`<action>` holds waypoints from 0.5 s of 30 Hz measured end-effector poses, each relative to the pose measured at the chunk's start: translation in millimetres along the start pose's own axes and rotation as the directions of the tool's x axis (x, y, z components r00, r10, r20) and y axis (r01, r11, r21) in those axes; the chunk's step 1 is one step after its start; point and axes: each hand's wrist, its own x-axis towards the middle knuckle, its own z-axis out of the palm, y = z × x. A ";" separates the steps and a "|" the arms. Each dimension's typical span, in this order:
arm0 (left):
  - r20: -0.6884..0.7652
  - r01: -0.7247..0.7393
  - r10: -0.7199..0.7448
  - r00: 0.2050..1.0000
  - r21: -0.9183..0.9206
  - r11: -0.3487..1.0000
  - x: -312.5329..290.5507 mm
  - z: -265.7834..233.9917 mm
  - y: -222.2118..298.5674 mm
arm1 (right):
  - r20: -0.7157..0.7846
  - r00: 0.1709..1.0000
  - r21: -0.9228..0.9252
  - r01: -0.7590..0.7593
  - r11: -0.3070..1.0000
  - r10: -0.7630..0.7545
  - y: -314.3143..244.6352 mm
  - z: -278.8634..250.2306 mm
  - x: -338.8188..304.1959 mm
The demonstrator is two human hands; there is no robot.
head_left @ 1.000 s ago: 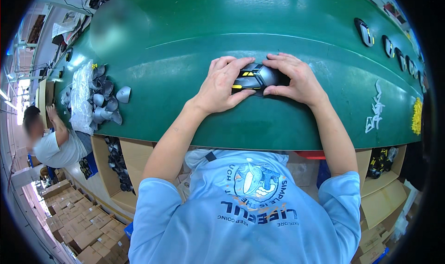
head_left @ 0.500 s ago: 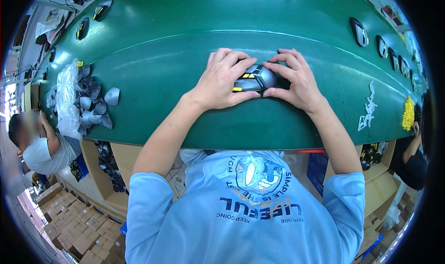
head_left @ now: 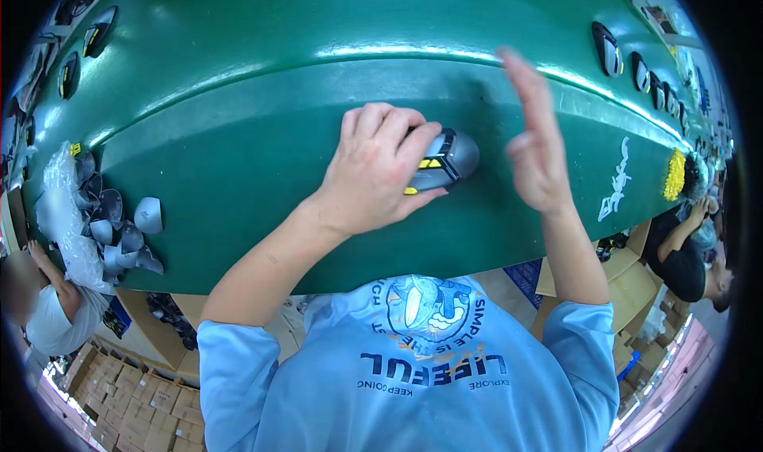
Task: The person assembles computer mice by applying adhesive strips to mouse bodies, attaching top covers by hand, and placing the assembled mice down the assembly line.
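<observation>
**Left hand on a grey computer mouse, right hand lifted off the green belt**

Head view: The left hand (head_left: 373, 170) lies over a grey computer mouse (head_left: 445, 160) with black and yellow parts. The fingers are curled on its top and the thumb is pressed at its near side, so the hand has hold of it. The mouse rests on the green belt (head_left: 238, 166), near the middle of the picture, a little to the right of centre. The right hand (head_left: 534, 138) is raised above the belt, just to the right of the mouse and not touching it. It is open, with the fingers straight and close together, pointing away from the person, and it holds nothing.

On the left end of the belt there is a heap of grey mouse shells (head_left: 111, 229) beside a clear plastic bag (head_left: 60, 190). More mice (head_left: 608, 48) stand in a row along the far right edge of the belt. A yellow tuft (head_left: 675, 174) sits at the right edge. Below the belt are cardboard boxes (head_left: 119, 388). Another person (head_left: 48, 309) sits at the lower left, and one more person (head_left: 687, 253) is at the right.
</observation>
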 end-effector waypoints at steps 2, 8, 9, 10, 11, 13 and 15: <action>0.007 -0.001 0.001 1.000 -0.016 1.000 -0.1 5.1 1.0 | -0.103 0.995 0.117 0.012 0.993 0.000 -15.7 13.2 24.0; -0.068 -0.028 0.032 0.997 0.059 0.998 -0.3 13.8 -5.6 | -0.252 0.917 -0.184 0.269 0.945 -0.310 -32.7 48.3 78.5; -0.051 -0.015 0.016 0.999 0.025 1.000 2.4 12.2 -3.6 | -0.250 0.915 -0.184 0.278 0.943 -0.318 -31.9 42.1 79.1; -0.030 0.002 -0.002 1.000 -0.007 1.000 2.4 10.2 -1.6 | -0.361 0.901 -0.037 0.244 0.969 -0.240 -29.6 36.7 77.2; -0.014 0.015 -0.016 1.000 -0.028 0.999 -0.2 7.1 0.0 | -0.456 0.878 0.115 0.220 0.969 -0.146 -28.1 29.9 76.6; -0.081 -0.022 0.018 0.997 -0.047 0.999 -1.2 4.7 0.4 | -0.415 0.910 0.243 0.121 0.962 -0.010 -37.3 1.0 61.0; -0.146 -0.066 0.058 0.988 -0.048 0.997 -1.2 3.2 -1.8 | -0.306 0.948 0.380 0.033 0.924 0.092 -30.1 -9.8 29.1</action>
